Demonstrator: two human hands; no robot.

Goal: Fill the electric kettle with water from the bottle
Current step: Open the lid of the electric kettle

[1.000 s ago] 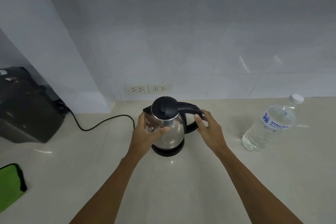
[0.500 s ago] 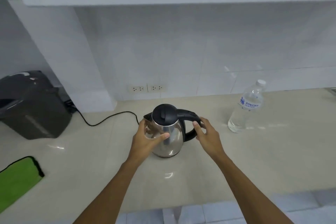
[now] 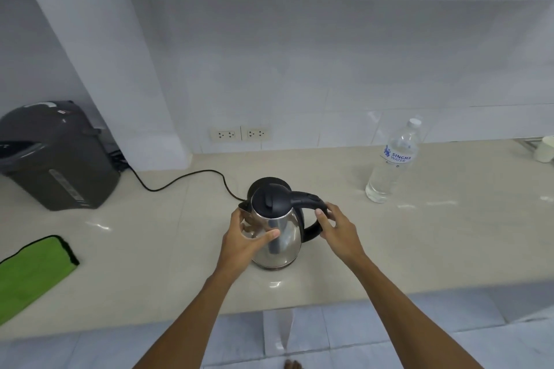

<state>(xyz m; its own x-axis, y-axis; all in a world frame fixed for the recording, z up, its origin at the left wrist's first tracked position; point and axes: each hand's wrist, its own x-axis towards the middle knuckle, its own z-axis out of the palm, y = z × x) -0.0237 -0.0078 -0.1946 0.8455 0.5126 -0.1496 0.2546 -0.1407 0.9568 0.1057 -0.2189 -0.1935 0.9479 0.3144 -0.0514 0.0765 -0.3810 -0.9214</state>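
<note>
The stainless steel electric kettle [image 3: 284, 237] with its black lid down is in the middle of the beige counter [image 3: 434, 249], just in front of its round black base [image 3: 260, 184]. My left hand [image 3: 245, 241] wraps the kettle's body below the spout. My right hand [image 3: 337, 229] curls over the black handle. I cannot tell whether the kettle's bottom touches the counter. The clear water bottle [image 3: 392, 165], white cap on, stands upright to the right, apart from both hands.
A dark grey hot-water dispenser [image 3: 57, 156] stands at the left and a green cloth [image 3: 33, 266] lies near the front left. A black cord [image 3: 180, 180] runs to the base. Wall sockets [image 3: 239, 133], a white cup [image 3: 544, 153] and cabinets overhead border the counter.
The kettle has come off its black base and moved toward the counter's front edge, both hands staying on it. The view has pulled back, showing more of the counter and the floor.
</note>
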